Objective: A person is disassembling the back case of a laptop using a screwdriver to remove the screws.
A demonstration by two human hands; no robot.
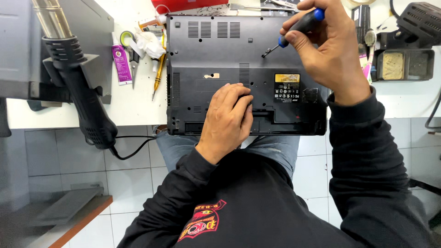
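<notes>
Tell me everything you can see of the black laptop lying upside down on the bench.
The black plastic laptop lies bottom up on the white bench, its near edge overhanging the person's lap. Vent slots run along the far edge, and a yellow and black label sits toward the right. The left hand presses flat on its near middle. The right hand holds a blue and black screwdriver, tip down on the base.

Laptop (220, 55) base partly hidden under left hand (227, 117).
</notes>
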